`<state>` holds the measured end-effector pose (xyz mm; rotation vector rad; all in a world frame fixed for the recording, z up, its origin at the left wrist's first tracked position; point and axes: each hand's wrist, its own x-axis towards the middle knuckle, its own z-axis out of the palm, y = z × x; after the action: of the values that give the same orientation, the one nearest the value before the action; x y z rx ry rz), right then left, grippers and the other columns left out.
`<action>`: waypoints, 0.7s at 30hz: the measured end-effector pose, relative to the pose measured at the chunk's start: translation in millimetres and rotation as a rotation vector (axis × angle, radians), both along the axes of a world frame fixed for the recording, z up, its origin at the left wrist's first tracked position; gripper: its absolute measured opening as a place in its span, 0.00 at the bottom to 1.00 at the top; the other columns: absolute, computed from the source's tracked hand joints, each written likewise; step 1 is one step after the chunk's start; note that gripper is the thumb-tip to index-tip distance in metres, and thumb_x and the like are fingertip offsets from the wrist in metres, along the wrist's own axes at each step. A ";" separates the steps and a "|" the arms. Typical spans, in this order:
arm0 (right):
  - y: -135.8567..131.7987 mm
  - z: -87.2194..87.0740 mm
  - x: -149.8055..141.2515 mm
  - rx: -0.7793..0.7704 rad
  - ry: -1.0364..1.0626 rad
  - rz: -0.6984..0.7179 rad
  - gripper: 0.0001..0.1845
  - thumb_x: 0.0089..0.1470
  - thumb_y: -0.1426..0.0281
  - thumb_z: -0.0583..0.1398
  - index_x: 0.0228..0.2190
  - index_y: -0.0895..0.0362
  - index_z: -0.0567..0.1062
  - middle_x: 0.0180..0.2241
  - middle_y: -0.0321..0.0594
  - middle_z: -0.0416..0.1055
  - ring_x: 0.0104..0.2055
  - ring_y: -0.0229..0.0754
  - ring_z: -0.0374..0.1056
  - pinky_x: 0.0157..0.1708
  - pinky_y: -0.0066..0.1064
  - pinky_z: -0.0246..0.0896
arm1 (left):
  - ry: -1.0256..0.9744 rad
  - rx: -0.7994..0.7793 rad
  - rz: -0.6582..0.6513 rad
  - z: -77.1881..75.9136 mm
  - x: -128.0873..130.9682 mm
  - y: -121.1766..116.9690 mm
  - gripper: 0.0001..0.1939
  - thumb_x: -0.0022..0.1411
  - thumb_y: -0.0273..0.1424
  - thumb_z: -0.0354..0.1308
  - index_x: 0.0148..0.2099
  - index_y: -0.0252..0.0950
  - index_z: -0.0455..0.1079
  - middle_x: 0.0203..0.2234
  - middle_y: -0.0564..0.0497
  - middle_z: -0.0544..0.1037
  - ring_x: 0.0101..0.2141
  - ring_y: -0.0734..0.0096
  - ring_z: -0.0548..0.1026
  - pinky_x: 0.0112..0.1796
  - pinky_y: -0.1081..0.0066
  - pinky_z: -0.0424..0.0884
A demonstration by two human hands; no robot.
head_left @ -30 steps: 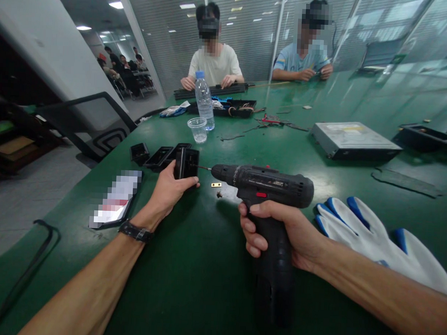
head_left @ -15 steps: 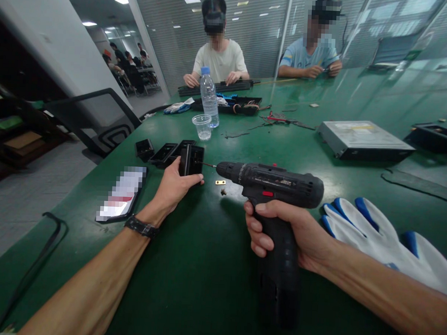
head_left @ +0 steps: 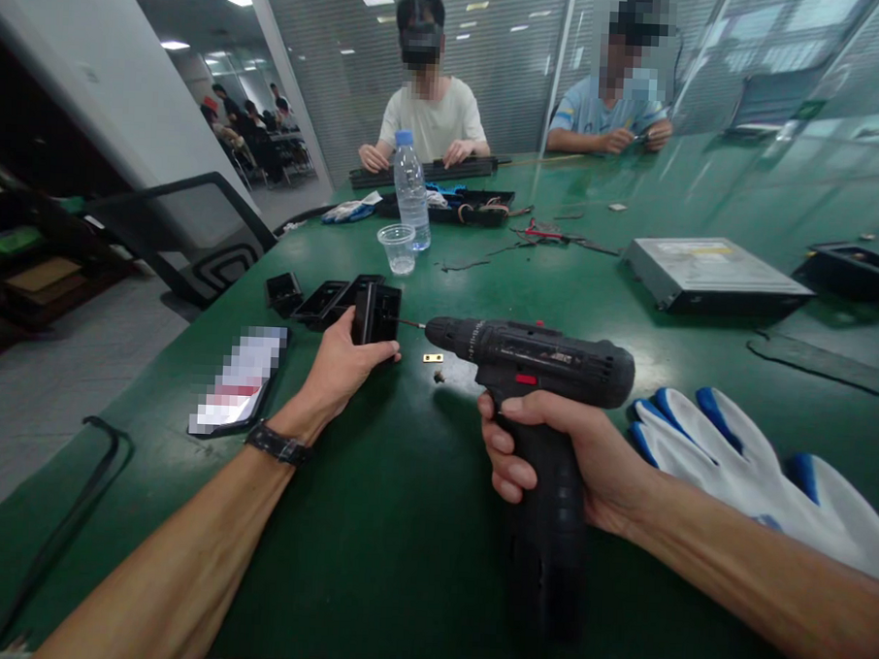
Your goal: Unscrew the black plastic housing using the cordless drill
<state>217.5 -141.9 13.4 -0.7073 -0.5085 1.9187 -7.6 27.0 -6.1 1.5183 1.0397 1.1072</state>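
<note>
My left hand [head_left: 343, 367] grips a small black plastic box [head_left: 377, 313], held upright on edge on the green table [head_left: 372, 540]. My right hand [head_left: 572, 452] is wrapped round the handle of a black cordless drill [head_left: 536, 358]. The drill lies level and its thin bit [head_left: 411, 323] points left into the side of the box. A small brass plate [head_left: 431, 357] and a dark screw [head_left: 439, 375] lie on the table just below the bit.
Several black box parts [head_left: 316, 300] lie left of the box, beside a phone [head_left: 239, 379]. A white and blue glove [head_left: 754, 474] lies at right. Farther off stand a plastic cup [head_left: 399, 247], a water bottle [head_left: 412, 189] and a grey drive [head_left: 715, 274]. Two people sit across.
The view shifted slightly between one second ago and half a second ago. Both hands, the box and the drill keep the same pose, the bit still at the box.
</note>
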 end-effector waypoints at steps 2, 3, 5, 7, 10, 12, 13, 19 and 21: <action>-0.1 1.0 -0.2 -0.011 0.004 -0.003 0.07 0.55 0.70 0.63 0.35 0.61 0.78 0.26 0.36 0.69 0.20 0.33 0.61 0.25 0.30 0.67 | 0.004 0.000 0.000 -0.2 -0.6 0.3 0.28 0.48 0.29 0.73 0.52 0.32 0.72 0.37 0.50 0.78 0.32 0.68 0.79 0.37 0.65 0.80; 0.0 1.5 -0.3 -0.013 0.007 -0.003 0.07 0.55 0.70 0.63 0.35 0.61 0.78 0.26 0.36 0.69 0.20 0.33 0.61 0.25 0.30 0.67 | 0.005 0.000 0.001 -0.3 -0.8 0.4 0.28 0.48 0.29 0.73 0.52 0.32 0.72 0.37 0.50 0.78 0.32 0.68 0.79 0.37 0.65 0.80; 0.3 2.1 -0.4 -0.010 0.013 -0.002 0.07 0.55 0.70 0.63 0.35 0.61 0.78 0.26 0.36 0.69 0.20 0.33 0.61 0.25 0.30 0.67 | 0.004 -0.004 0.003 -0.3 -1.0 0.6 0.28 0.48 0.29 0.73 0.52 0.32 0.72 0.37 0.50 0.78 0.32 0.68 0.79 0.37 0.65 0.80; 0.6 2.1 -0.4 -0.005 0.017 0.000 0.07 0.55 0.70 0.63 0.35 0.62 0.78 0.26 0.36 0.69 0.20 0.33 0.62 0.25 0.30 0.67 | -0.001 -0.010 -0.001 -0.3 -1.0 0.7 0.28 0.48 0.29 0.73 0.52 0.33 0.72 0.37 0.50 0.78 0.32 0.68 0.79 0.37 0.65 0.80; 0.4 0.9 -0.2 -0.011 0.018 0.000 0.08 0.56 0.70 0.63 0.36 0.62 0.78 0.26 0.36 0.69 0.21 0.34 0.62 0.26 0.31 0.67 | -0.006 -0.013 -0.005 -0.5 -1.1 0.6 0.28 0.48 0.29 0.73 0.52 0.33 0.72 0.37 0.50 0.78 0.32 0.68 0.79 0.37 0.65 0.80; 0.2 -0.6 0.0 -0.017 0.017 -0.002 0.08 0.56 0.70 0.63 0.37 0.61 0.79 0.27 0.36 0.69 0.21 0.34 0.62 0.26 0.31 0.67 | -0.005 -0.019 0.004 -0.6 -1.3 0.6 0.28 0.48 0.28 0.73 0.51 0.33 0.72 0.37 0.49 0.79 0.31 0.68 0.79 0.37 0.65 0.80; 0.2 -1.5 0.1 -0.018 0.016 -0.003 0.09 0.56 0.70 0.63 0.38 0.61 0.79 0.27 0.36 0.70 0.21 0.34 0.62 0.26 0.31 0.67 | -0.003 -0.022 0.008 -0.6 -1.3 0.6 0.28 0.48 0.29 0.73 0.52 0.33 0.72 0.37 0.49 0.79 0.31 0.68 0.79 0.37 0.65 0.80; 1.1 -4.0 0.6 -0.003 0.024 0.001 0.09 0.57 0.70 0.62 0.38 0.62 0.79 0.27 0.36 0.70 0.21 0.34 0.63 0.27 0.31 0.68 | 0.006 -0.014 0.013 1.2 0.1 -1.1 0.28 0.48 0.29 0.73 0.52 0.33 0.72 0.37 0.50 0.79 0.31 0.68 0.80 0.36 0.66 0.80; 1.3 -3.1 0.5 -0.007 0.025 0.006 0.08 0.56 0.70 0.63 0.36 0.62 0.78 0.26 0.36 0.70 0.21 0.33 0.63 0.26 0.31 0.68 | 0.009 -0.017 0.019 2.1 0.8 -1.9 0.28 0.48 0.29 0.73 0.51 0.33 0.72 0.38 0.49 0.79 0.32 0.68 0.80 0.37 0.65 0.80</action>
<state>217.9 -140.6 10.3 -0.6858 -0.4884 1.9333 -6.9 25.1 -4.1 1.5040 1.0692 1.1032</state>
